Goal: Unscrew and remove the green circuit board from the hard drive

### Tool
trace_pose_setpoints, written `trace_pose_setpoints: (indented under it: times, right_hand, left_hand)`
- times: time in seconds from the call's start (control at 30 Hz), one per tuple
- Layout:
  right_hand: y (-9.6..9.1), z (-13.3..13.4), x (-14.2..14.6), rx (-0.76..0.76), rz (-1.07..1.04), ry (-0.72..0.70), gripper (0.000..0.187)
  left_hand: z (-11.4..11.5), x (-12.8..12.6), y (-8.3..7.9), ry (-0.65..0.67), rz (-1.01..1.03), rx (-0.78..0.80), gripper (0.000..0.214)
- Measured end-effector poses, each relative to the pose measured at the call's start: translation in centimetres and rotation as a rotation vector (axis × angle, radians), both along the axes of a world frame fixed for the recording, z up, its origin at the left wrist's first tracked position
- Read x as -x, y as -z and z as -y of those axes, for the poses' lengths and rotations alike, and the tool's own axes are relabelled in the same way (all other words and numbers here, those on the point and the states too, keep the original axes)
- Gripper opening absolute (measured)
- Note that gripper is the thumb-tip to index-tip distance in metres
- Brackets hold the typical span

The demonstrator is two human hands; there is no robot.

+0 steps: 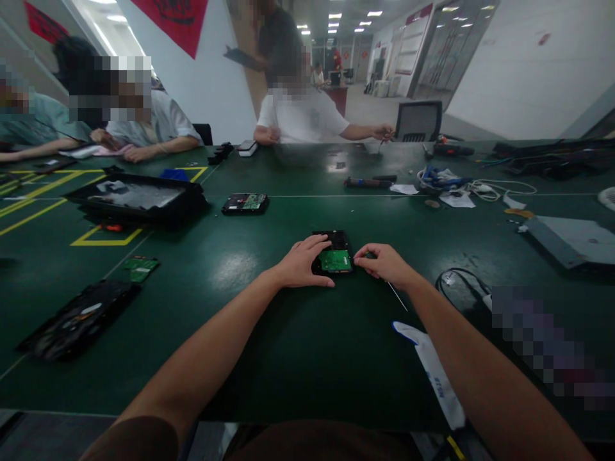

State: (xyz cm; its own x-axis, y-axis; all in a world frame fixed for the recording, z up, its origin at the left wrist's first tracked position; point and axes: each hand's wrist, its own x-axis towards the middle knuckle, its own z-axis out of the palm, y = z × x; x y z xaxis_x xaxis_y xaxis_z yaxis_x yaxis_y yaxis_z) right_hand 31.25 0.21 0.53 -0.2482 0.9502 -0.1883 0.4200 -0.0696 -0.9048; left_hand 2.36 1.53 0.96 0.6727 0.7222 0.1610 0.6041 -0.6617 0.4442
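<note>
1. Left forearm and right forearm slanted inward from near to far.
2. Left grip lay spread, thumb on its near side, pointing right.
3. Right grip curled into a pinch.

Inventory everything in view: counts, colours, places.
Table: one, green, centre.
Drives: two, black and green, centre, farther left.
Housing: one, black, left.
Flat unit: one, black, lower left.
Board: one, green, beside flat unit.
Box: one, grey, right.
Cables: several, white, black, right.
Strip: one, white, blue edge, lower right.
Rod: one, silvery, right of centre.
Chairs: several, black, background.
People: several, mixed clothing, far side.
Banners: two, red, upper left.
Left hand: one, bare, on centre drive.
Right hand: one, bare, beside it.
</note>
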Motion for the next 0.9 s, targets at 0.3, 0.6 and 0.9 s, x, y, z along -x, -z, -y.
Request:
trace_pose_setpoints:
  times: [0.3, 0.6, 0.9]
  right_hand:
    - [0.7, -0.6, 0.3, -0.027, -0.053, 0.227, 0.019]
    - [1.2, -0.8, 0.3, -0.014, -0.098, 0.240, 0.020]
    - [1.3, -0.8, 0.0, -0.030, -0.131, 0.214, 0.026]
  left_hand:
    - [4.5, 0.1, -0.7, -0.181, -0.147, -0.080, 0.106]
    - [7.3, 1.7, -1.7, -0.229, -0.110, -0.061, 0.091]
    - [-2.3, 1.8, -3.6, 0.227, -0.073, 0.154, 0.117]
